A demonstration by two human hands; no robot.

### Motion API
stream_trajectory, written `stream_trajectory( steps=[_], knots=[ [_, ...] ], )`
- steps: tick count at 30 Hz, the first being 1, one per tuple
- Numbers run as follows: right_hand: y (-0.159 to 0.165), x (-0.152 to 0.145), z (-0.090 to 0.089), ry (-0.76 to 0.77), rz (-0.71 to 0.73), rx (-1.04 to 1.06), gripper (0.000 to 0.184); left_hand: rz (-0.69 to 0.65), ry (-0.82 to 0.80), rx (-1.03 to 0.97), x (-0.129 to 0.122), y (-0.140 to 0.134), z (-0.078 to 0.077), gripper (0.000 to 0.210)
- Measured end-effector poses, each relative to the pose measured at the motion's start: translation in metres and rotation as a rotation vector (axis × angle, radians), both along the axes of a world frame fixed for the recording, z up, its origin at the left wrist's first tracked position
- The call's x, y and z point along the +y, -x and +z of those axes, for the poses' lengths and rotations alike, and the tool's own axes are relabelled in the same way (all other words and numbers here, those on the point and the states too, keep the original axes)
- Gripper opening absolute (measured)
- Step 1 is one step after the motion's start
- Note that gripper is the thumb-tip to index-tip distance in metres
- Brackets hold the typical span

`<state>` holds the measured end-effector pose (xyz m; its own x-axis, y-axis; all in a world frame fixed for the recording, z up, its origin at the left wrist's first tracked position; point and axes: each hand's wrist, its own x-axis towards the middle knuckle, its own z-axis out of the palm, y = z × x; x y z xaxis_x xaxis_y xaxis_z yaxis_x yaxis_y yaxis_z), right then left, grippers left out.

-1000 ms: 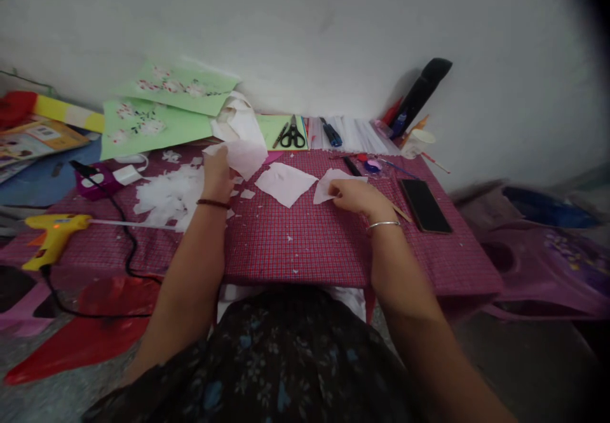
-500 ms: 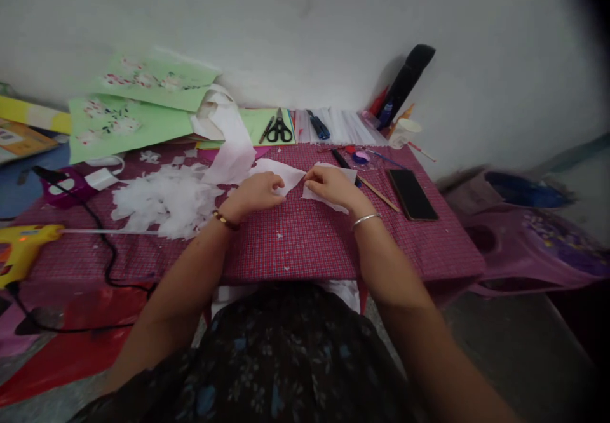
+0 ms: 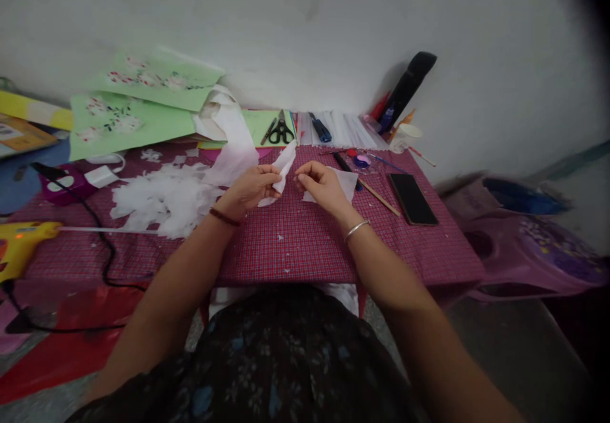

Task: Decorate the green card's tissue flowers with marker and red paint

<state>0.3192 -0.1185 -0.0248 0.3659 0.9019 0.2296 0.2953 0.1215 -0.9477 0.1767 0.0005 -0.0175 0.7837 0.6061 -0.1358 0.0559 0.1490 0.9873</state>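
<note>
My left hand [image 3: 255,188] pinches a piece of white crepe-like paper [image 3: 286,162], which stands up folded between thumb and fingers, tilted to the right. Just to its right is my right hand [image 3: 324,185], its thumb and fingertips drawn together in a pinch. Whether anything small sits in that pinch, I cannot tell. Beneath the right hand a second white paper piece [image 3: 347,183] lies on the checked tablecloth [image 3: 286,245], partly covered. A heap of small white paper cuttings [image 3: 164,199] lies left of my left hand, by a long white paper strip [image 3: 233,134].
Scissors [image 3: 281,129] and a blue-handled cutter [image 3: 320,128] lie at the back. A phone [image 3: 412,199] and a wooden stick [image 3: 380,195] are on the right. On the left rests a yellow glue gun [image 3: 23,245] with a black cord [image 3: 109,255]. Green painted sheets [image 3: 128,124] lean against the wall.
The white paper in my left hand has gone from lying flat to being lifted and folded upright. My right hand has shifted slightly left, its fingertips apart from the paper.
</note>
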Motion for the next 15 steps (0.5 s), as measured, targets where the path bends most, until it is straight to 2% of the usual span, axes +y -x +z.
stream_trajectory(
  steps=[4, 9, 15],
  knots=[
    [0.008, -0.004, 0.011, -0.018, 0.001, -0.003, 0.003, -0.045, 0.072, -0.080, -0.014, 0.000, 0.006, 0.016],
    [0.007, -0.005, 0.010, -0.038, 0.001, 0.042, 0.009, -0.062, 0.139, -0.143, -0.024, -0.001, 0.010, 0.016],
    [0.007, -0.006, 0.013, -0.028, -0.042, 0.047, 0.009, -0.098, 0.039, -0.118, -0.024, -0.001, 0.010, 0.015]
  ],
)
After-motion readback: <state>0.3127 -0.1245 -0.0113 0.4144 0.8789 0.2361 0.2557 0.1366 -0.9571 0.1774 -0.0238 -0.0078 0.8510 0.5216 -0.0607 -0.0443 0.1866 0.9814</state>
